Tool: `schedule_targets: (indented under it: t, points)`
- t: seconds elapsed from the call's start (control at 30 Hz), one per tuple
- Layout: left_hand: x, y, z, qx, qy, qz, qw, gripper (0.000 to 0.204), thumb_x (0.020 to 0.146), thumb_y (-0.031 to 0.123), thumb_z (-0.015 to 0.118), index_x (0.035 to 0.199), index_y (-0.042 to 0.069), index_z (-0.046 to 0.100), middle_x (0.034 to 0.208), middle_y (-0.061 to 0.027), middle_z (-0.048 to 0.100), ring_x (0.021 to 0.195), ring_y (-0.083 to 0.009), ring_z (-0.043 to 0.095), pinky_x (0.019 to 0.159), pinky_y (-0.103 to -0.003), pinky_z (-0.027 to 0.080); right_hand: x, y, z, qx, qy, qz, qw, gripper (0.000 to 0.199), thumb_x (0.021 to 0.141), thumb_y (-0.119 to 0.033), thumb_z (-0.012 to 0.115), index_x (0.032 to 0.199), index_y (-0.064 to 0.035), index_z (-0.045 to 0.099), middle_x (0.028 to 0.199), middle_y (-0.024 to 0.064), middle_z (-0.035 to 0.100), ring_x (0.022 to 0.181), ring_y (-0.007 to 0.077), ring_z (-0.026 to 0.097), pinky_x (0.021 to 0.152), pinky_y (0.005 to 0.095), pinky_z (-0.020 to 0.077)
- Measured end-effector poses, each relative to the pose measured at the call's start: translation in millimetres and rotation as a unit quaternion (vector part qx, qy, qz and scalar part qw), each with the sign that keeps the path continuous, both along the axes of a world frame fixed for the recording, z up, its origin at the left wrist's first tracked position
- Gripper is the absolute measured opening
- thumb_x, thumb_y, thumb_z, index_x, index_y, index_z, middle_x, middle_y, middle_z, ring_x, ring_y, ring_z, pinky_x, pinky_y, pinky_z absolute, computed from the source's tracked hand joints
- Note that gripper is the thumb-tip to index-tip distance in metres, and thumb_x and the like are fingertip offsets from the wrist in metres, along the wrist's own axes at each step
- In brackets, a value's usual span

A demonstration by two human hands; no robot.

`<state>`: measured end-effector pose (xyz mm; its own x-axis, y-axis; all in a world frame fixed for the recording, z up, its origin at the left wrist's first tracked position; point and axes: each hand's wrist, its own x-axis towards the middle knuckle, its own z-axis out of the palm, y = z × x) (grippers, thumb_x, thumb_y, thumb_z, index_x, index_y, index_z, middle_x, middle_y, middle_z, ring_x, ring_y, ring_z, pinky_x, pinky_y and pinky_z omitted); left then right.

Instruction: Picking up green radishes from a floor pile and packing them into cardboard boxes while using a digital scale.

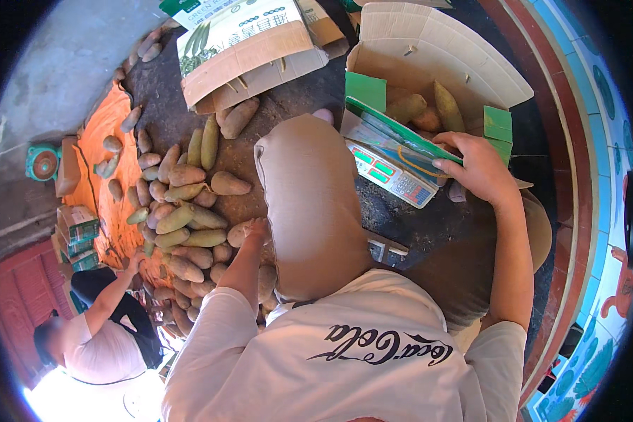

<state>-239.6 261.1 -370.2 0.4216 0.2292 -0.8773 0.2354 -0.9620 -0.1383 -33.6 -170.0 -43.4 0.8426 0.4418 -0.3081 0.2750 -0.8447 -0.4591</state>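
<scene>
My left hand point(258, 228) reaches down beside my knee, closed on a soil-brown radish point(238, 234) at the right side of the heap; its fingers are partly hidden. The heap mixes green radishes point(174, 219) with several soil-coated brown ones. My right hand point(482, 167) grips the green-edged near flap point(401, 138) of an open carton point(439, 43), thumb on my side and fingers over the edge. Inside the carton lie several radishes point(448, 105), green and brown. A digital scale point(394, 176) with lit green displays sits just below the flap, partly covered by it.
Another carton point(250, 60) lies at the far left. An orange sheet point(112, 190) runs beside the heap. A co-worker point(105, 344) reaches into the heap from the left, near stacked green boxes point(77, 228). My bent knee point(313, 204) stands between heap and scale. A tiled wall borders the right.
</scene>
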Motion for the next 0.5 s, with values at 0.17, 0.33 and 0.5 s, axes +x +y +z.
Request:
schedule_targets:
  t: [0.17,0.33,0.5]
  points:
    - [-9.0,7.8,-6.1,0.003,0.006,-0.071,0.997,0.062,0.071,0.011,0.064,0.129,0.017,0.042,0.138,-0.0021,0.035,0.135,-0.0259,0.018,0.105,-0.052,0.024,1.4,4.8,2.7,0.016,0.009,-0.002,1.0,0.034,0.073,-0.016,0.065,0.103,-0.0017,0.057,0.095,0.0174,0.061,0.088,0.0313,0.059,0.078,0.0371,0.0447]
    - [-3.2,-7.1,6.3,0.027,0.016,-0.131,0.991,0.053,0.074,0.014,0.061,0.124,0.013,0.047,0.132,-0.0023,0.041,0.13,-0.024,0.027,0.105,-0.051,0.022,0.7,0.1,0.6,0.009,0.02,-0.012,1.0,0.035,0.072,-0.015,0.067,0.103,-0.0014,0.057,0.094,0.0175,0.061,0.087,0.0308,0.059,0.077,0.0368,0.0451]
    - [-33.0,24.5,-50.8,0.078,-0.046,-0.143,0.986,0.044,0.076,0.019,0.056,0.12,0.014,0.052,0.123,-0.0026,0.047,0.12,-0.0207,0.038,0.101,-0.048,0.027,5.2,3.2,2.6,0.035,0.02,0.003,0.999,0.037,0.071,-0.014,0.068,0.103,-0.0005,0.057,0.093,0.0168,0.061,0.086,0.0295,0.06,0.076,0.0362,0.0454]
